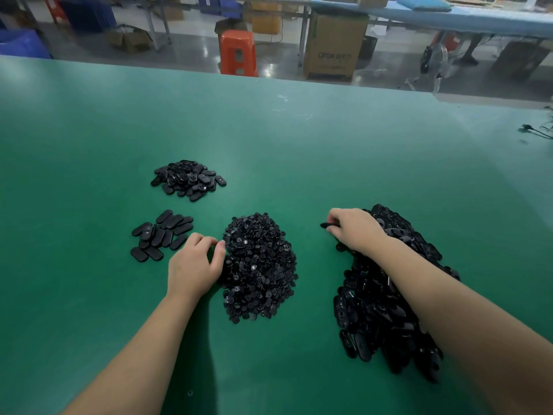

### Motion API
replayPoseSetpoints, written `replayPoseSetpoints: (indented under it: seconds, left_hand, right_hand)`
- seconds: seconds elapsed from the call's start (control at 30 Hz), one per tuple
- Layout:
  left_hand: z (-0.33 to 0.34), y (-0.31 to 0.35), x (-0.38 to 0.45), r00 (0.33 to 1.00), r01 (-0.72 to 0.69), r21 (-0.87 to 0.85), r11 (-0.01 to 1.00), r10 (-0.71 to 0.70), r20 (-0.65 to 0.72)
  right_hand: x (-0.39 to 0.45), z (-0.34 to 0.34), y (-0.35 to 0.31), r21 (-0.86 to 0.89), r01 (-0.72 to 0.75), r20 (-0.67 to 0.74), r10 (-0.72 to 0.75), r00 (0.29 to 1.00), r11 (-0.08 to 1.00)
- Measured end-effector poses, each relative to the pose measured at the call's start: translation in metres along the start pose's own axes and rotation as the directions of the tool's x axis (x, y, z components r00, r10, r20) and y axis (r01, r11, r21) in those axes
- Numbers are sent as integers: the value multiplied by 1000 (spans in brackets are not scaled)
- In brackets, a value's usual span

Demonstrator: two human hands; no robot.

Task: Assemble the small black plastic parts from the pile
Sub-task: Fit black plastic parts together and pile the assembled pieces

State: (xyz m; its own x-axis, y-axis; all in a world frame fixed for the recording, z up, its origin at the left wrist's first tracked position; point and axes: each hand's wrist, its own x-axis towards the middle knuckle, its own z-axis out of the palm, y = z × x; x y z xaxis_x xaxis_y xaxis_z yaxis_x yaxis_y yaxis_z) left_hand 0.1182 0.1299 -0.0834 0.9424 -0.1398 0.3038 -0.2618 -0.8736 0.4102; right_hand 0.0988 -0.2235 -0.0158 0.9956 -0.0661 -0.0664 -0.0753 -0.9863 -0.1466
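The step in hand looks like fetching one piece of each kind, and it will go best if each hand lifts a single part cleanly clear of its heap before the two are brought together over bare green worktop (pixel 299 139).

Farthest left of the fingers lie two small groups of flat black oval plastic shells: the far heap (pixel 188 179), well beyond the left hand, and the nearer spread of shells (pixel 161 235), just beside and left of its knuckles.

The left hand (pixel 193 265) rests on the worktop with its fingers (pixel 206 241) curled towards the thumb, the tips touching the left edge of the central mound of small round black plastic buttons (pixel 258 268). Whether a button is already pinched there cannot be told; the tips hide it. Judging by the pile's looseness, a light pinch at its rim should free one piece without dragging neighbours.

The right hand (pixel 354 229) lies on the upper left edge of the large heap of glossy black oval plastic housings (pixel 389 310), which runs beneath its forearm. Its fingers are curled round one slim black oval piece (pixel 329 225), whose end juts out left of the fingertips, clear of the heap. That piece should be turned open side up, I judge, before a button is seated.
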Motion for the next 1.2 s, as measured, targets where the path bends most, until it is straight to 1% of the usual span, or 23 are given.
replayPoseSetpoints:
  seconds: [0.07, 0.13, 0.17, 0.23, 0.27, 0.33, 0.43, 0.47, 0.53, 0.57, 0.6, 0.63, 0.9, 1.07, 1.2]
  left_hand:
    - [0, -1, 0, 1000, -7, 5, 1000, 7, -3]
    - [1, -1, 0, 1000, -12, 7, 1000, 12, -5]
    - [1, -1, 0, 1000, -12, 9, 1000, 12, -6]
    - [0, -1, 0, 1000, -8, 12, 1000, 8, -8]
    - [0, 0, 0, 1000, -6, 13, 1000, 6, -8]
    - [0, 0, 0, 1000, -4, 12, 1000, 4, -4]
    - [0, 0, 0, 1000, -2, 14, 1000, 2, -1]
    - [0, 0, 0, 1000, -2, 16, 1000, 2, 0]
    - [0, 1, -1, 1000, -3, 18, 1000, 3, -1]
    - [0, 1, -1, 1000, -4, 18, 1000, 4, -2]
    - [-1, 1, -1, 1000, -7, 17, 1000, 7, -2]
    - [-1, 1, -1, 1000, -10, 15, 1000, 10, -5]
    - [0, 0, -1, 1000, -10, 1, 1000, 10, -6]
    - [-1, 0, -1, 1000, -4, 5, 1000, 4, 0]
    - [-2, 1, -1, 1000, 5, 5, 1000, -5, 9]
  right_hand:
    - [0, -3, -5, 174, -22, -34, 28, 999, 984]
    - [0, -5, -15, 376, -74, -61, 104, 993, 924]
    - [0, -6, -21, 487, -106, -63, 157, 986, 867]
    - [-3, -5, -35, 703, -163, -30, 258, 966, 692]
    - [-5, -3, -43, 772, -182, -8, 295, 955, 609]
    - [-11, 4, -56, 842, -214, 37, 342, 939, 496]
    - [-19, 17, -71, 890, -288, 137, 396, 908, 353]
    - [-20, 21, -74, 916, -297, 170, 411, 896, 271]
    - [-23, 28, -79, 957, -282, 227, 429, 875, 70]
    - [-25, 31, -80, 963, -270, 246, 432, 867, -7]
    - [-27, 34, -81, 964, -259, 258, 435, 863, -58]
    - [-28, 37, -82, 965, -250, 261, 436, 861, -85]
    - [-34, 48, -81, 954, -253, 298, 421, 857, -159]
    - [-36, 51, -80, 944, -230, 312, 418, 853, -235]
    - [-39, 52, -76, 949, -217, 295, 402, 867, -229]
